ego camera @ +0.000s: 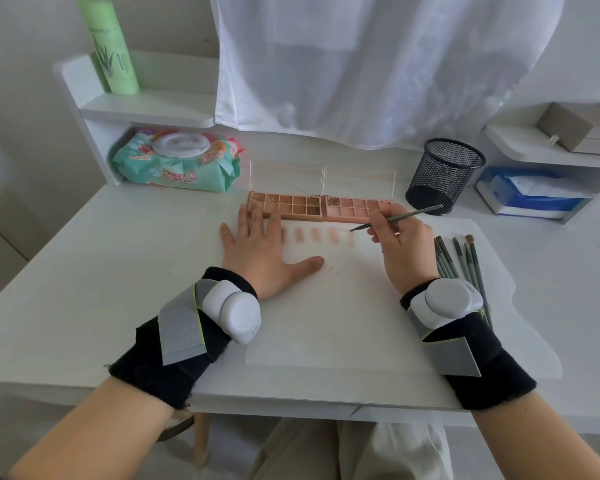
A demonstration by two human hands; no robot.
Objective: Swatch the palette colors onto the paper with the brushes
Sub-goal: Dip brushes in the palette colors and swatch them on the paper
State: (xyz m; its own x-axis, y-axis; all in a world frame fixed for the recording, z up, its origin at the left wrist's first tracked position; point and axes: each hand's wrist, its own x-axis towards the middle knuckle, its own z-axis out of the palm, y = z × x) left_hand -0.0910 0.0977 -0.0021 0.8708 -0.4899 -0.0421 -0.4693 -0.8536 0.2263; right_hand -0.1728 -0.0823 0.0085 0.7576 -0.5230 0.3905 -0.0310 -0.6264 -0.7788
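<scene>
The left hand (262, 252) lies flat on the white sheet of paper (329, 306), fingers straight and spread, thumb stretched out to its right, gripping nothing; it simply presses the sheet down. Its fingertips reach the near edge of the long pink-and-brown eyeshadow palette (321, 206), which lies open just beyond both hands with its clear lid (321, 176) standing up behind it.

The right hand (400, 247) has its fingers curled round a thin grey-green makeup brush (397, 218), pinching it pen-fashion. The brush's handle slants up and away past the hand toward a black wire-mesh pen cup (444, 176), and its tip points left, at or just above the paper (contact is too fine to tell).

Between the two hands, just beyond the left thumb, runs a row of pale peach swatches (317, 235) on the paper, the brush tip at the right end of the row. A few dark specks (336, 271) dot the sheet near the left thumb.

Right beside the right wrist lie several spare green-handled brushes (459, 258), bristles pointing away. Each wrist wears a black band carrying a white rounded device (234, 310).

Well beyond the left hand sit a teal packet of wet wipes (177, 161) and, on a white shelf (146, 109), a tall green bottle (110, 46).
</scene>
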